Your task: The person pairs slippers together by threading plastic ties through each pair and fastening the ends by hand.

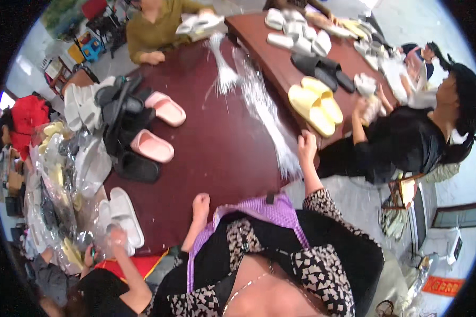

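Note:
At the near edge of the dark red table (pixel 217 142), my left hand (pixel 201 205) is curled closed beside my purple checked apron (pixel 254 207). My right hand (pixel 307 141) is raised at the table's right side, fingers curled in; whatever they may hold is too small to make out. Close to it lies a long bundle of thin clear-white strands (pixel 272 124), its frayed end toward me. A second, shorter bundle of white strands (pixel 226 76) lies farther off. Pink slippers (pixel 152 146) rest on the left part of the table, tucked against black slippers (pixel 136 166).
White slippers (pixel 126 214) sit at the left edge, near a co-worker's blurred hand (pixel 119 240). Plastic-wrapped slippers (pixel 58 174) heap up beyond. Yellow slippers (pixel 314 108) and dark grey slippers (pixel 322 70) stand on the adjoining table. A co-worker in black (pixel 407 140) works at right; another in olive (pixel 158 29) opposite.

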The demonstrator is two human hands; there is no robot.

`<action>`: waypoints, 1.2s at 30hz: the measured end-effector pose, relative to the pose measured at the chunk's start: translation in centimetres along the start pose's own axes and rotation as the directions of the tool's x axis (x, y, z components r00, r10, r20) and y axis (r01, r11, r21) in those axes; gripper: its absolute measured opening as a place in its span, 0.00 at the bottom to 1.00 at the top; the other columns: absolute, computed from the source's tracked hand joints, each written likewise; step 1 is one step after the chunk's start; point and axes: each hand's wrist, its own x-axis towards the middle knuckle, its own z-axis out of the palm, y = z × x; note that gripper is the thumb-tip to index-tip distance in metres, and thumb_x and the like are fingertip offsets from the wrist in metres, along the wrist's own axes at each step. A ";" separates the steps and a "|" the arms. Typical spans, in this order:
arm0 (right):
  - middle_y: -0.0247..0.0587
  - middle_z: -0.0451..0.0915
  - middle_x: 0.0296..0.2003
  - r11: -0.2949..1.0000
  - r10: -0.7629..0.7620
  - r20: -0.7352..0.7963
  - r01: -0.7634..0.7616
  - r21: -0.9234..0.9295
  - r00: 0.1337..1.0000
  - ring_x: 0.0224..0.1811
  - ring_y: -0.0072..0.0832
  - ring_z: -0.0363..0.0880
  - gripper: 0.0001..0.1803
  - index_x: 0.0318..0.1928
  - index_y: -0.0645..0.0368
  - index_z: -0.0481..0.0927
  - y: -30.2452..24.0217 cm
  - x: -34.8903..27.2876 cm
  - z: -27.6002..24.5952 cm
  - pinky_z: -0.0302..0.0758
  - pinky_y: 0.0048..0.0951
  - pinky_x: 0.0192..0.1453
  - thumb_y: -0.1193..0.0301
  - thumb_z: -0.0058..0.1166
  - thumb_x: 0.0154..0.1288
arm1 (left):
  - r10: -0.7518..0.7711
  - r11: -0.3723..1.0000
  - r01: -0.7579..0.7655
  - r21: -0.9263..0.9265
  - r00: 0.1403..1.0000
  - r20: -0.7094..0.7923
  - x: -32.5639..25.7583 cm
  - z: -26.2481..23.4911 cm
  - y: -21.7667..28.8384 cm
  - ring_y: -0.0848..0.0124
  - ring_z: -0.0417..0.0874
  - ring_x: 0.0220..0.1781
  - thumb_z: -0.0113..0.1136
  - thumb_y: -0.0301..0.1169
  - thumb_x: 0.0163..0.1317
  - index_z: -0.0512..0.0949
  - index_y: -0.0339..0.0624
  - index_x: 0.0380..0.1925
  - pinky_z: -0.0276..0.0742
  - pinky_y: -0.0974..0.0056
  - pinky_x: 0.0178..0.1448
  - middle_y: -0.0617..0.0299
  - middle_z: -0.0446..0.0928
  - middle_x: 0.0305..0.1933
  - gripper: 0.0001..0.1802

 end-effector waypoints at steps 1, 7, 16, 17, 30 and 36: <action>0.48 0.77 0.38 0.999 0.024 -0.011 -0.024 0.022 1.000 0.42 0.41 0.75 0.10 0.41 0.64 0.77 0.4 -1.2 0.0 0.72 0.34 0.49 0.76 0.52 0.57 | -0.074 0.997 0.073 0.022 0.996 0.056 0.1 -0.1 3.1 0.71 0.77 0.38 0.53 0.28 0.58 0.78 0.33 0.35 0.72 0.66 0.45 0.57 0.79 0.34 0.10; 0.48 0.78 0.34 0.966 0.242 -0.056 -0.246 -0.076 0.969 0.38 0.41 0.76 0.10 0.39 0.63 0.78 0.8 -7.5 -1.7 0.72 0.35 0.45 0.73 0.53 0.56 | -0.255 0.966 0.260 -0.008 0.952 0.171 1.3 -0.7 3.5 0.72 0.76 0.40 0.53 0.29 0.58 0.77 0.33 0.39 0.71 0.68 0.46 0.60 0.78 0.37 0.12; 0.46 0.81 0.28 0.868 0.497 0.057 -0.497 -0.015 0.866 0.32 0.36 0.80 0.10 0.35 0.63 0.81 -1.4 -13.4 -4.7 0.75 0.33 0.41 0.70 0.55 0.54 | -0.251 0.968 0.252 0.021 0.947 0.200 0.0 -1.1 5.2 0.75 0.74 0.36 0.53 0.28 0.58 0.76 0.34 0.43 0.70 0.71 0.41 0.63 0.76 0.36 0.14; 0.46 0.81 0.28 0.880 0.473 0.064 -0.474 -0.007 0.879 0.32 0.37 0.80 0.10 0.35 0.63 0.81 -1.5 -13.2 -4.5 0.75 0.33 0.40 0.70 0.55 0.54 | -0.252 0.967 0.254 0.018 0.947 0.197 0.0 -1.1 5.3 0.75 0.74 0.36 0.53 0.28 0.58 0.76 0.34 0.43 0.70 0.71 0.41 0.63 0.76 0.36 0.14; 0.48 0.81 0.31 0.957 0.262 0.116 -0.242 -0.159 0.958 0.36 0.40 0.80 0.10 0.34 0.57 0.82 3.5 -1.8 3.4 0.75 0.36 0.43 0.67 0.55 0.52 | -0.331 0.939 0.341 -0.052 0.933 0.139 0.0 -0.9 5.9 0.78 0.71 0.30 0.53 0.28 0.57 0.76 0.34 0.41 0.67 0.73 0.33 0.66 0.74 0.30 0.12; 0.47 0.80 0.33 0.915 0.333 0.266 -0.243 -0.321 0.904 0.39 0.43 0.78 0.10 0.33 0.53 0.83 3.5 1.0 6.4 0.73 0.45 0.44 0.64 0.53 0.53 | -0.344 0.938 0.346 -0.021 0.936 0.071 -0.2 -0.1 6.5 0.77 0.72 0.31 0.53 0.27 0.58 0.76 0.34 0.40 0.69 0.72 0.36 0.65 0.75 0.31 0.11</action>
